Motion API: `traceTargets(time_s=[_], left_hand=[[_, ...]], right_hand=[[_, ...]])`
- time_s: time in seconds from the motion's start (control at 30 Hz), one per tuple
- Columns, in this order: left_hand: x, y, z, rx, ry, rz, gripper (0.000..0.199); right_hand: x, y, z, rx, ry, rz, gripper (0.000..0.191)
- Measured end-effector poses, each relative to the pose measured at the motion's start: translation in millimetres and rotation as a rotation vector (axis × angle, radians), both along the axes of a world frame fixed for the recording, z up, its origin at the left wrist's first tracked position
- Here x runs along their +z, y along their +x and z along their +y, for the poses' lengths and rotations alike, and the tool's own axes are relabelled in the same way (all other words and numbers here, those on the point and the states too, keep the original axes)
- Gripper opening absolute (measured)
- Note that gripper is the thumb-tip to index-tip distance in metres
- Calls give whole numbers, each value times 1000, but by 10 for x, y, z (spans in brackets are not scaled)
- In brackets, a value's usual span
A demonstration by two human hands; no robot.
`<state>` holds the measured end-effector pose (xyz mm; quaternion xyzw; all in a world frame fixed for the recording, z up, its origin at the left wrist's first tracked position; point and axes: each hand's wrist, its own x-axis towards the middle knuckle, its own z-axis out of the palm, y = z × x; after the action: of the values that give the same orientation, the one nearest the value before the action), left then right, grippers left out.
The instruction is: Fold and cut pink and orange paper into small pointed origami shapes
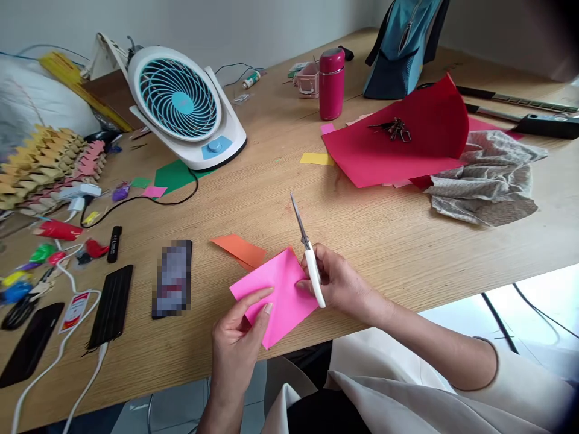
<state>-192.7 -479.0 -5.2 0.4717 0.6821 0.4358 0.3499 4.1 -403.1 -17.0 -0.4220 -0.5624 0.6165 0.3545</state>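
A bright pink sheet of paper [286, 283], roughly square with a crease across it, is held just above the table's front edge. My left hand [235, 343] pinches its lower left part between thumb and fingers. My right hand [348, 283] grips scissors [313, 271] with white handles, blades pointing up and away from the paper; its thumb also rests on the sheet's right side. A sliver of orange shows behind the pink sheet's top corner. Orange paper [242, 248] lies on the table just beyond the sheet.
Left are phones [111, 306], cables, a black marker [114, 243] and small coloured scraps. A white fan [185, 108] stands behind them. Farther back are a pink flask [332, 84] and a blue bag [398, 60]. Red sheets [362, 157] and crumpled cloth [486, 178] lie right.
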Motion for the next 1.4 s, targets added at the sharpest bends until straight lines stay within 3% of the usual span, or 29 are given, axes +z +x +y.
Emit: traceTargets(time_s=[0.1,0.23,0.37,0.43,0.57,0.67,0.83,1.0,1.2,1.4], left_hand=[[111,-14,64,5,24,-60,36],[300,-29,168,17,73,-114,68],[445,-149,280,-146,-82,-118,78],[502,-211,345,-280,-209,-94,68],[589,-227,472,-541,-375,30,19],[620,-165,550,-603,-385,144,12],[622,-76,619,-599,-400,131,28],[571,-129,625,-576,-402,57,19],[504,-302,612,-521,-454,-120,17],[586,-293,587,-493,-502,-232,19]], right_hand=[[24,23,-19,35,45,-55,24],[82,39,-44,51,115,-154,24],[151,61,-64,72,182,-201,25],[177,71,-68,90,202,-220,24],[226,72,-70,134,254,-269,23],[275,62,-70,152,288,-308,20],[332,47,-61,175,285,-324,20],[281,74,-41,161,256,-332,21],[201,239,-51,263,103,-257,22],[196,471,7,368,34,-265,24]])
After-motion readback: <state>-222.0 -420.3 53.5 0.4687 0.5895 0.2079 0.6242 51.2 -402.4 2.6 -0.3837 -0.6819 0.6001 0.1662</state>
